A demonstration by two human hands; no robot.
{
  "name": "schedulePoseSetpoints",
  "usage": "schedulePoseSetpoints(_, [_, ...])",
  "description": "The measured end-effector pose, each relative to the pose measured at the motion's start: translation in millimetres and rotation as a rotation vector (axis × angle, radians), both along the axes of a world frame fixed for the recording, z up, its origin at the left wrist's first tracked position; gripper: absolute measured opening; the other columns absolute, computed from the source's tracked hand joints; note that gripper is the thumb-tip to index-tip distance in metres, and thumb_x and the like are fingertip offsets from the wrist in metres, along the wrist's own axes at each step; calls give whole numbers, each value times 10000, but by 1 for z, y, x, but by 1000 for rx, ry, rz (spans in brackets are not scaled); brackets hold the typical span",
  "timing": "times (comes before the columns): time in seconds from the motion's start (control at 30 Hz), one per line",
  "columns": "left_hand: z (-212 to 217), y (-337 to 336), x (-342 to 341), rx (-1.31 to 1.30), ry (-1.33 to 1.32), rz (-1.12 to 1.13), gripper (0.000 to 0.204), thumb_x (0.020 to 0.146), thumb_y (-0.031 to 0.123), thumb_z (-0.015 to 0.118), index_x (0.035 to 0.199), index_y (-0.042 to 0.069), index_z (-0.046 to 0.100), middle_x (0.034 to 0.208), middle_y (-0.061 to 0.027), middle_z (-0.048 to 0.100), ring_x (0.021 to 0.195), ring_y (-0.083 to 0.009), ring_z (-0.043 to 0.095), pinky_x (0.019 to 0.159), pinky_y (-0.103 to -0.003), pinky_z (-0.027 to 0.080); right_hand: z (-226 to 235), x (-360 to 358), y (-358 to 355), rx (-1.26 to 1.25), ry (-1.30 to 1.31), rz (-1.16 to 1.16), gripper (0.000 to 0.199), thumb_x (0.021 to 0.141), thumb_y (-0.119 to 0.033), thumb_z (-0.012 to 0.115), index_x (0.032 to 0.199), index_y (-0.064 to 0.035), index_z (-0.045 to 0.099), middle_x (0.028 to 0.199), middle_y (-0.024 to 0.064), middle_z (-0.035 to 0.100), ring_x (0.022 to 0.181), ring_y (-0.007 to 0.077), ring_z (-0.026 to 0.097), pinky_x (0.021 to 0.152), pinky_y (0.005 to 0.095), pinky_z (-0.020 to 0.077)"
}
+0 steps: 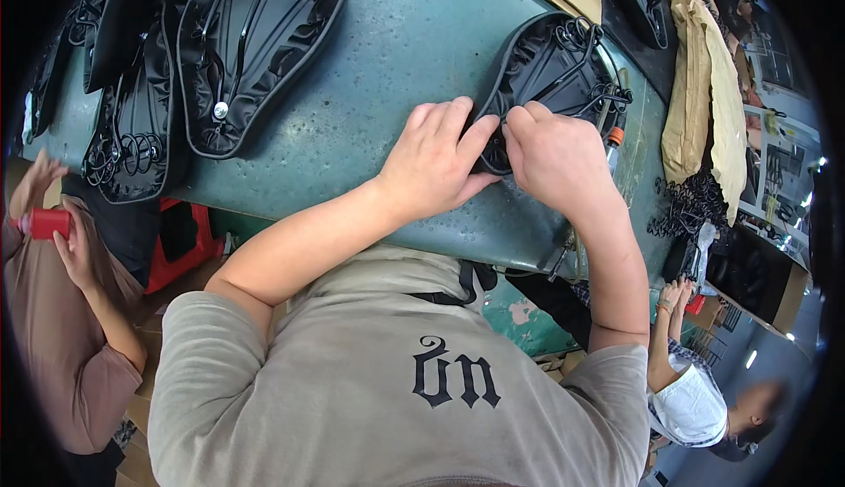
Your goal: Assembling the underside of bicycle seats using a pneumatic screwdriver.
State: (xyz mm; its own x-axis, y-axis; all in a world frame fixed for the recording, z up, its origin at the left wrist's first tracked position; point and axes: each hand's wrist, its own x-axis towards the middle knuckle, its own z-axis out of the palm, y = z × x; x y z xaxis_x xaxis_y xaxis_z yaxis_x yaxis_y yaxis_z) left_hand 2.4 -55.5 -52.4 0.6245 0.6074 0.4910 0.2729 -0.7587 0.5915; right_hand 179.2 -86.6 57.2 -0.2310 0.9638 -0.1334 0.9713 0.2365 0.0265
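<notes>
Head view shows my left hand (433, 160) and right hand (556, 157) both closed on the narrow end of an upturned black saddle (550, 73) lying on the green table (396, 38). I judge the cover edge is being pressed at this tip. The next move calls for firm thumb pressure along the rim.

The narrow end of the black saddle (550, 69) disappears under the left hand (433, 163) and right hand (556, 154), so what the fingertips pinch there cannot be made out. Beyond the grip, an orange-capped tool (614, 139) shows only its tip. Far left of the hands, the stacked saddles (220, 47) run off the top edge.
</notes>
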Motion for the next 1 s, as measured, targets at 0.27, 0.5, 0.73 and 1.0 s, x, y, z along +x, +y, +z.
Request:
schedulePoseSetpoints(0.27, [0,1,-2,-23,1,5,772,688,328,893,1328,47,566,1274,-212,540,1090,-380,576,970,-462,457,17,-1,-3,-16,-42,-44,127,887,-164,653,848,-51,611,781,121,643,647,325,687,582,431,553])
schedulePoseSetpoints(0.5, [1,0,0,-9,-6,-6,781,681,325,895,1333,41,571,1279,-214,535,1091,-379,573,971,-461,457,3,-3,-7,-42,1,-28,107,871,-128,629,910,-43,578,850,140,632,697,332,694,597,443,557])
schedulePoseSetpoints(0.73, [2,0,0,-17,7,-1,776,698,339,897,1341,52,571,1291,-212,531,1106,-381,561,964,-461,461,19,-1,-8,-21,65,-116,127,914,-138,631,910,-40,551,881,149,628,712,363,669,618,454,534])
schedulePoseSetpoints(1.0, [2,0,1,-10,11,4,783,697,347,900,1345,58,569,1295,-218,531,1112,-395,559,958,-468,465,1,0,-6,8,46,6,108,857,-116,649,901,-36,592,832,139,629,667,320,693,586,424,556])
